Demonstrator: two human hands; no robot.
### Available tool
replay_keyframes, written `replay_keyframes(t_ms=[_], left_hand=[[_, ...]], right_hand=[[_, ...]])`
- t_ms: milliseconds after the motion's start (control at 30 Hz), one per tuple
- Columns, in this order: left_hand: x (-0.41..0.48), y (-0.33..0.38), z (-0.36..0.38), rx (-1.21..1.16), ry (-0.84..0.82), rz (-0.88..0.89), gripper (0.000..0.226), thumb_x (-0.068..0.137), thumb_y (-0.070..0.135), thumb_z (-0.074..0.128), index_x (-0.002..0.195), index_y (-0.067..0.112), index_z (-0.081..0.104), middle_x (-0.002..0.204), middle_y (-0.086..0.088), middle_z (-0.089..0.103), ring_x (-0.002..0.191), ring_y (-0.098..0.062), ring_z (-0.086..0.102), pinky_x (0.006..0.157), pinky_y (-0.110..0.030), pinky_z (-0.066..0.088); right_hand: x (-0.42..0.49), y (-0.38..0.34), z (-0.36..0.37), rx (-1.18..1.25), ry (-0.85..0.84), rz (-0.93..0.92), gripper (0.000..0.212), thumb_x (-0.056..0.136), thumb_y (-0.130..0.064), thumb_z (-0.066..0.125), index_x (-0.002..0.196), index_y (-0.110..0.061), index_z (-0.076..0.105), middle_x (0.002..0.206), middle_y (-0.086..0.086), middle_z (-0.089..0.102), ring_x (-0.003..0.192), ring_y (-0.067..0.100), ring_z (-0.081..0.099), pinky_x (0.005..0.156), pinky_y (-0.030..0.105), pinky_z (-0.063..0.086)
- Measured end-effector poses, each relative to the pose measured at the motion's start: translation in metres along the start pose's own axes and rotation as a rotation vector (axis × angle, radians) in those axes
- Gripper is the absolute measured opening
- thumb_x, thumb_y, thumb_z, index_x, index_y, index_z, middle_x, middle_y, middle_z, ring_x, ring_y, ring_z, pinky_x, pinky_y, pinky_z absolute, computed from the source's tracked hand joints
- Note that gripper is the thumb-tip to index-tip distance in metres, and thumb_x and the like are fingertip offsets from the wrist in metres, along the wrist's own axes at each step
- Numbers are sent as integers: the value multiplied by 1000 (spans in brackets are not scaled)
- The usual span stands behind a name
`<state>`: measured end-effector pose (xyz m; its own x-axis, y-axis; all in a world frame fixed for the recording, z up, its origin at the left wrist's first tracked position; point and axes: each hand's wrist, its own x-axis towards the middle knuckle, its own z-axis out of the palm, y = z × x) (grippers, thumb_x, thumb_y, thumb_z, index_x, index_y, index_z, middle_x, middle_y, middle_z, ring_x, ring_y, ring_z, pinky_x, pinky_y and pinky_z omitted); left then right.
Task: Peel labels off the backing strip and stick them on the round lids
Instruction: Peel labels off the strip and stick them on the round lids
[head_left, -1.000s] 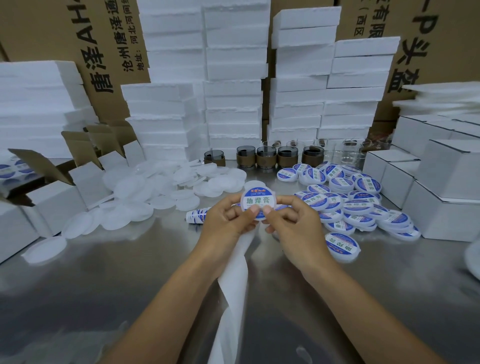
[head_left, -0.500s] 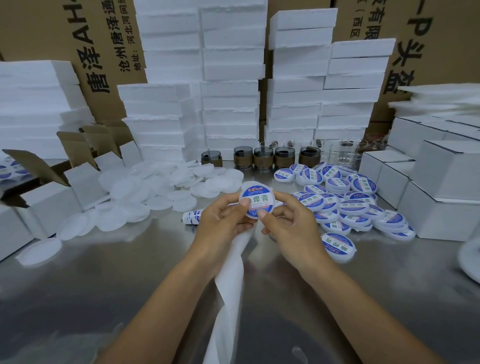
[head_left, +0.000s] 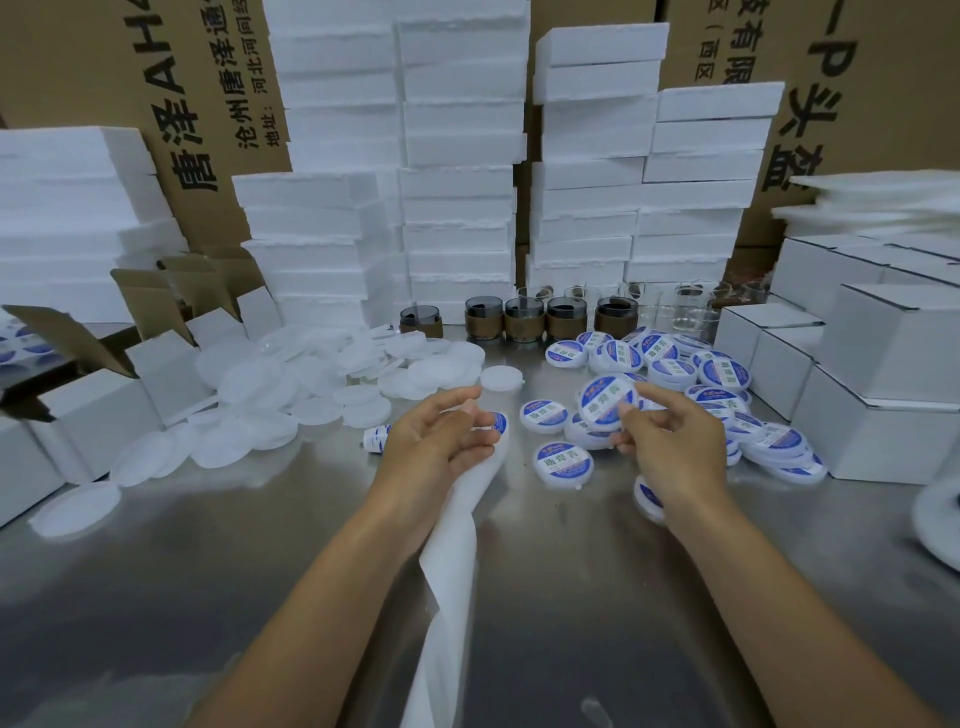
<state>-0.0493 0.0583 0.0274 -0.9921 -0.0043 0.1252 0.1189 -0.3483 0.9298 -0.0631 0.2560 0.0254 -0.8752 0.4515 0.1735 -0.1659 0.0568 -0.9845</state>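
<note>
Labelled lid (head_left: 607, 401): tipped up on its edge, printed face turned toward you, held above the steel table (head_left: 260, 597) just left of the labelled heap (head_left: 722, 374).
Backing strip (head_left: 452, 545): long axis runs from your left hand back toward you, twisting as it goes; one blue label (head_left: 500, 422) shows at its far end.
Right hand (head_left: 670, 441): thumb and fingertips pinch the lid by its rim.
Left hand (head_left: 441, 431): palm turned inward, upper fingers loosely curved, lower fingers closed round the strip.
Plain lids (head_left: 270, 384): scattered well to your left.
Hidden: the strip's near end runs off the frame's bottom edge; your right wrist covers half of another lid (head_left: 647, 499).
</note>
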Motion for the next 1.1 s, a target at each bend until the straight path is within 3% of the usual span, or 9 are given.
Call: replay_keyframes(t_ms=[133, 200, 300, 433, 567, 667, 767, 900, 1100], left_hand=[[1, 2, -2, -35, 25, 11, 15, 93, 8, 52, 103, 11, 63, 69, 0, 67, 68, -16, 66, 70, -23, 57], [2, 4, -3, -45, 51, 16, 16, 94, 6, 50, 101, 11, 63, 68, -1, 66, 65, -17, 66, 68, -23, 57], [3, 6, -3, -56, 94, 11, 16, 93, 4, 50, 97, 11, 64, 68, -3, 65, 63, -17, 66, 67, -24, 57], [4, 8, -4, -50, 130, 15, 18, 93, 2, 50, 95, 11, 65, 68, -4, 63, 60, -17, 62, 60, -25, 55], [5, 11, -8, -51, 194, 32, 19, 93, 1, 50, 93, 12, 66, 65, -1, 62, 50, -12, 52, 47, -22, 49], [9, 13, -18, -4, 310, 51, 21, 91, 1, 52, 88, 16, 66, 70, 0, 63, 50, -9, 53, 47, -20, 49], [19, 14, -35, 181, 459, 115, 19, 91, 4, 52, 90, 19, 63, 87, -2, 62, 65, -10, 58, 57, -19, 50], [39, 13, -62, 515, 596, 167, 19, 93, 7, 48, 103, 18, 60, 106, -5, 60, 88, -18, 58, 80, -29, 45], [68, 8, -100, 1045, 537, 144, 22, 91, 11, 55, 112, 9, 61, 115, -12, 56, 97, -23, 54, 84, -26, 36]], right_hand=[[5, 3, -3, 131, 46, 127, 28, 82, -4, 67, 108, -13, 59, 72, 10, 67, 60, 13, 66, 60, 19, 54], [7, 3, -3, 177, 69, 150, 32, 81, -2, 68, 109, -12, 57, 77, 10, 68, 68, 18, 68, 71, 27, 56], [7, 5, -1, 34, 147, 105, 33, 80, -3, 66, 106, -20, 54, 98, 5, 67, 87, 23, 67, 85, 37, 52], [-7, 4, 7, -223, 191, -217, 22, 84, -7, 59, 101, -22, 56, 108, -1, 58, 70, 0, 58, 67, 23, 41], [-30, 8, 19, -461, -97, -591, 17, 86, -8, 56, 96, -21, 59, 97, -11, 52, 67, 1, 55, 61, 26, 46], [-39, 12, 24, -607, -196, -754, 17, 83, -5, 60, 94, -18, 63, 91, -10, 57, 62, 4, 52, 55, 29, 49], [-40, 11, 26, -649, -206, -815, 19, 78, -1, 65, 91, -16, 65, 83, -7, 61, 55, 9, 54, 48, 27, 46], [-38, 12, 28, -700, -236, -827, 17, 78, -3, 65, 89, -16, 64, 81, -6, 63, 55, 11, 55, 51, 21, 36], [-34, 13, 29, -712, -270, -797, 17, 80, -4, 64, 91, -17, 65, 80, -5, 63, 58, 10, 53, 51, 20, 39]])
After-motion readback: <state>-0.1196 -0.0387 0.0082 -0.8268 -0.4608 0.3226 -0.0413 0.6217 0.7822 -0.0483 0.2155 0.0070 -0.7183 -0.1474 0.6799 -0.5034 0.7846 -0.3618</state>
